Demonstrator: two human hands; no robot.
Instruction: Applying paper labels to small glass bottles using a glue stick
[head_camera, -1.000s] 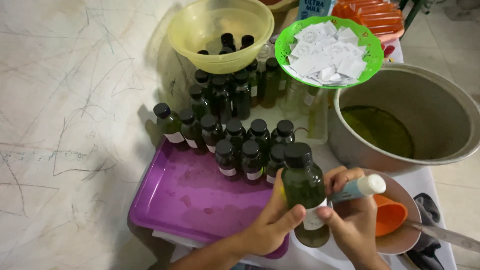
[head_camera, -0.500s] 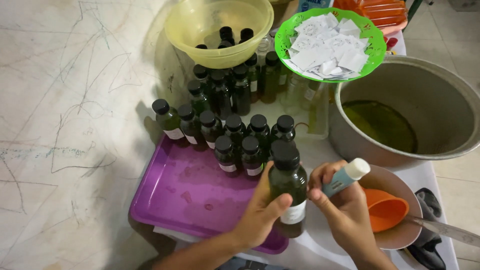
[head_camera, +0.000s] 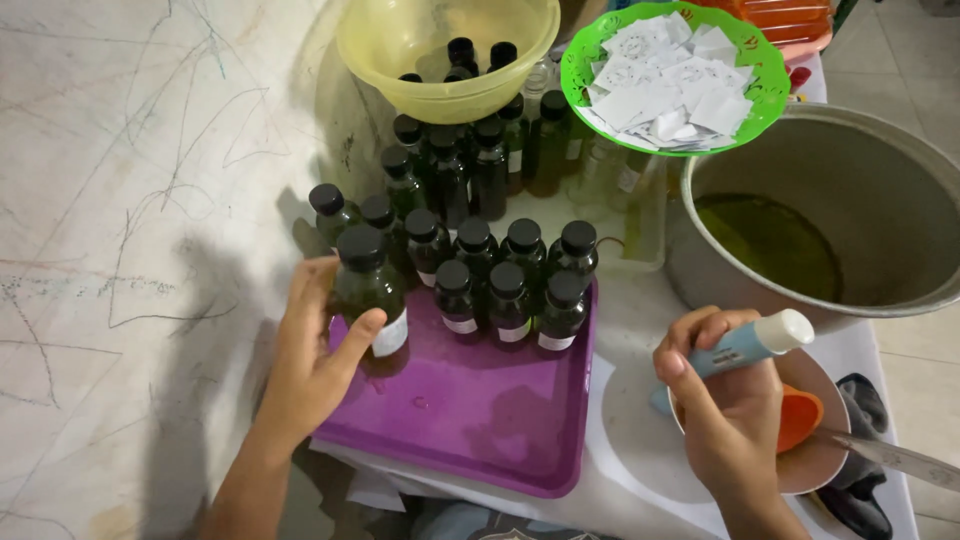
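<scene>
The near half of the purple tray (head_camera: 470, 420) lies bare — its near edge close to the desk's (head_camera: 630, 440) edge. The left hand (head_camera: 310, 350) is wrapped around a dark bottle (head_camera: 368, 292) at the tray's left rim, just beside the standing bottles (head_camera: 510, 275). The right hand (head_camera: 725, 400) is closed on a blue glue stick (head_camera: 750, 343) over a bowl (head_camera: 815, 465) — near the big pot (head_camera: 880, 210). Farther off sit a yellow bowl (head_camera: 440, 45) and a green basket (head_camera: 670, 75).
</scene>
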